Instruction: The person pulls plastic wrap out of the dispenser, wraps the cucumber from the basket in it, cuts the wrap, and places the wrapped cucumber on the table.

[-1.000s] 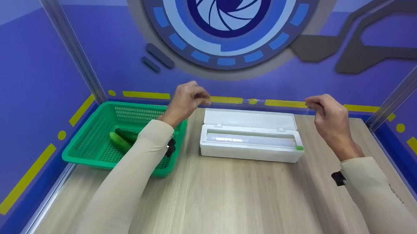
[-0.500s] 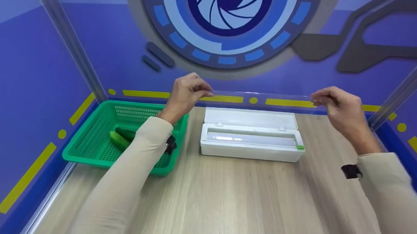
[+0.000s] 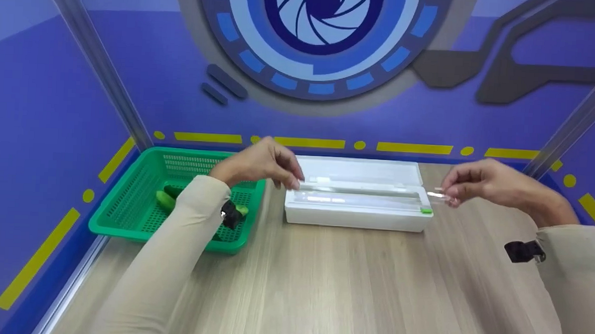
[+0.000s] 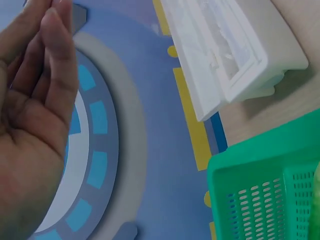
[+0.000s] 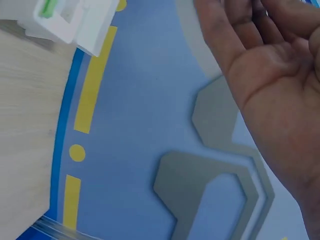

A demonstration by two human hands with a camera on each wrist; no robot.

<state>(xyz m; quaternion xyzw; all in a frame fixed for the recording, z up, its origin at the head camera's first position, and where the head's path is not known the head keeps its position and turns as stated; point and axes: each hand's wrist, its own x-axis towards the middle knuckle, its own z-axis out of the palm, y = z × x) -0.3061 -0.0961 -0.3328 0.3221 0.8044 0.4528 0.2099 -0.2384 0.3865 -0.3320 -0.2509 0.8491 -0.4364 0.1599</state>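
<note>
Film [image 3: 435,195] ran lengthwise along the white box [image 3: 358,220], pinched by the left grip [image 3: 270,163] near the box's left end and the right grip [image 3: 482,182] beyond its right.

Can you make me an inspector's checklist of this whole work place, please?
Surface: pale wood-grain table
Job's things: long white plastic box, lid open; thin clear plastic film
Clutter, beside the work: rectangular green plastic basket holding long green vegetables
Hands: left hand near the box's left end, right hand beyond its right end, both pinching film
Cables: nothing seen
Surroundings: blue-purple printed wall panels, silver metal corner posts
</note>
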